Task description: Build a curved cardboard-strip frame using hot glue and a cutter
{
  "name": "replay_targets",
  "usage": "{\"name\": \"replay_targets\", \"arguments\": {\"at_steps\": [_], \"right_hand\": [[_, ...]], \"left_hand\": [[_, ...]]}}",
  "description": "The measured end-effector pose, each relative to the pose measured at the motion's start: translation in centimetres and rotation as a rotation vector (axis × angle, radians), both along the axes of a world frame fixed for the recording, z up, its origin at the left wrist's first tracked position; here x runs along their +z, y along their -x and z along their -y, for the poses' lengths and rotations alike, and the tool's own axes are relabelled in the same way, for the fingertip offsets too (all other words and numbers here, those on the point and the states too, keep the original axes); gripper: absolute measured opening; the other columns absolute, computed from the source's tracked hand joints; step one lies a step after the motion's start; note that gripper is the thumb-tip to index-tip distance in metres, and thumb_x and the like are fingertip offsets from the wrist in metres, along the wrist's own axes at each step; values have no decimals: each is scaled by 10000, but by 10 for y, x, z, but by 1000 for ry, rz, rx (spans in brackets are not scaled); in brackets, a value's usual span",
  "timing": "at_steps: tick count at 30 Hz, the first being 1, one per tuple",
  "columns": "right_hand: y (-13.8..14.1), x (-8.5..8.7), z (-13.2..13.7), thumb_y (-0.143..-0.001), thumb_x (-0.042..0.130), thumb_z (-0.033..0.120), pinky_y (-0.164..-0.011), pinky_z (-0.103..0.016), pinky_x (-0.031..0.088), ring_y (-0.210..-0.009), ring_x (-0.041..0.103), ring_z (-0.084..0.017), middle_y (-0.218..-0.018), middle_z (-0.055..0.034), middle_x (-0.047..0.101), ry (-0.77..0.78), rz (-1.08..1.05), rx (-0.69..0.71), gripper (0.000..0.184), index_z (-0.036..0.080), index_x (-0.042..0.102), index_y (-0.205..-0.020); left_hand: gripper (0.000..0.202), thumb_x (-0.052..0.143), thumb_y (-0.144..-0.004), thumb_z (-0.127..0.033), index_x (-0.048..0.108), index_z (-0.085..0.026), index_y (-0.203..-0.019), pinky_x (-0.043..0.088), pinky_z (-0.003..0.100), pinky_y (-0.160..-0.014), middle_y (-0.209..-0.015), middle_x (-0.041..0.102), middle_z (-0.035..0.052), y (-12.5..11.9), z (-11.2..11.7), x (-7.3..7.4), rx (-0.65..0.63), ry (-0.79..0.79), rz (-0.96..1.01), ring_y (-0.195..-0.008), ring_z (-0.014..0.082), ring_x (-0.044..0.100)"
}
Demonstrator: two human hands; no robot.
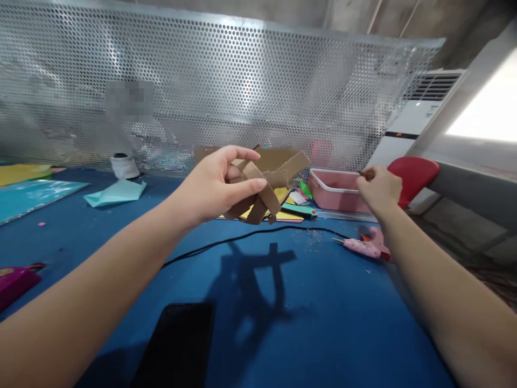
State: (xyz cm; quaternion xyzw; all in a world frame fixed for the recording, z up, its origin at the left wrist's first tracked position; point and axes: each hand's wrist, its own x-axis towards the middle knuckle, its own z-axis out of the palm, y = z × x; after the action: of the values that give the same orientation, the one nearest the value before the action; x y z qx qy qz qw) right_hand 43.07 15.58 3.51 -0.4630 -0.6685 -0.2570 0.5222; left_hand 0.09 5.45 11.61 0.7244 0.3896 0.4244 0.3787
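Note:
My left hand (pixel 226 188) grips a small brown cardboard construction (pixel 264 191) between thumb and fingers, held up above the table. It is made of bent, crossing strips, and its shadow falls on the blue surface below. Out to the right, my right hand (pixel 379 188) is closed in a pinch at the rim of a pink plastic basket (pixel 335 188) with a white edge. Whatever lies between those fingertips is too small and dark to name. Below that hand lies a pink glue gun (pixel 367 245), its nozzle pointing left.
A black phone (pixel 175 345) lies on the blue table (pixel 323 318) near the front. Behind the cardboard are a green cutter (pixel 297 209) and yellow paper. A black cord (pixel 242 235) crosses the middle. Folded light-blue paper (pixel 117 193) sits left; a perforated metal screen (pixel 226 75) bounds the back.

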Motion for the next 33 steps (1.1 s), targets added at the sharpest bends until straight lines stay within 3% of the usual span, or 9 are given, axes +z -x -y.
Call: {"name": "replay_targets", "arguments": {"at_steps": [4, 8, 12, 14, 17, 20, 25, 29, 33], "right_hand": [[-19, -30, -1, -901, 586, 372, -552, -199, 470, -617, 599, -90, -767, -18, 682, 74, 99, -61, 211, 203, 689, -829], [-13, -42, -9, -938, 550, 337, -862, -414, 527, -1037, 600, -205, -1231, -87, 574, 82, 118, -109, 308, 190, 561, -1208], [10, -14, -13, -930, 560, 346, -828, -389, 535, -972, 615, -189, -1165, -80, 607, -1, 55, -156, 284, 178, 589, -1157], [33, 11, -4, -888, 613, 331, -739, -343, 532, -791, 618, -161, -924, -62, 657, -60, 17, -159, 196, 165, 651, -986], [87, 49, 32, -849, 618, 241, -613, -290, 490, -590, 541, -122, -765, -45, 646, -132, 3, -103, 101, 191, 677, -915], [154, 73, 84, -854, 587, 195, -652, -289, 492, -664, 574, -140, -781, -25, 657, -204, 86, 73, 114, 237, 671, -919], [222, 78, 140, -831, 580, 134, -706, -354, 520, -788, 635, -198, -896, -53, 683, -173, 241, 203, 173, 227, 642, -963], [230, 71, 142, -840, 571, 137, -647, -341, 525, -805, 640, -209, -958, -89, 672, -89, 237, 194, 146, 200, 613, -965], [234, 65, 140, -815, 595, 111, -631, -304, 514, -715, 626, -170, -812, -31, 654, -51, 226, 210, 113, 205, 560, -867]], "left_hand": [[412, 721, -757, -201, 546, -193, -1130, 372, 204, -332, -540, 555, -49, -4, 1, -3, -17, 2, -12, -404, 121, 526], [413, 712, -768, -211, 545, -197, -1145, 379, 201, -344, -563, 567, -44, -4, 2, -3, 12, -6, -63, -430, 126, 547], [465, 737, -745, -209, 529, -199, -1161, 439, 203, -401, -624, 615, -38, -3, 4, -1, 13, 4, -65, -482, 128, 600], [481, 754, -725, -199, 528, -194, -1149, 480, 208, -451, -659, 643, -33, -4, 4, -2, 6, -22, -22, -536, 135, 636], [457, 742, -722, -164, 525, -178, -1124, 505, 213, -483, -657, 653, -37, -7, 6, -5, 11, -89, 41, -588, 152, 669], [472, 724, -722, -143, 496, -181, -1134, 519, 228, -486, -666, 672, -38, -11, 8, -9, -17, -159, 141, -568, 153, 673], [513, 753, -692, -154, 505, -191, -1139, 555, 258, -591, -787, 701, -13, -15, 11, -13, 15, -348, 196, -690, 162, 692], [506, 776, -696, -214, 536, -206, -1142, 497, 243, -525, -658, 637, -52, -13, 11, -14, 142, -550, 75, -599, 135, 632], [459, 762, -701, -183, 550, -222, -1105, 475, 213, -502, -789, 642, -37, -13, 11, -14, 164, -643, 32, -596, 99, 603]]}}
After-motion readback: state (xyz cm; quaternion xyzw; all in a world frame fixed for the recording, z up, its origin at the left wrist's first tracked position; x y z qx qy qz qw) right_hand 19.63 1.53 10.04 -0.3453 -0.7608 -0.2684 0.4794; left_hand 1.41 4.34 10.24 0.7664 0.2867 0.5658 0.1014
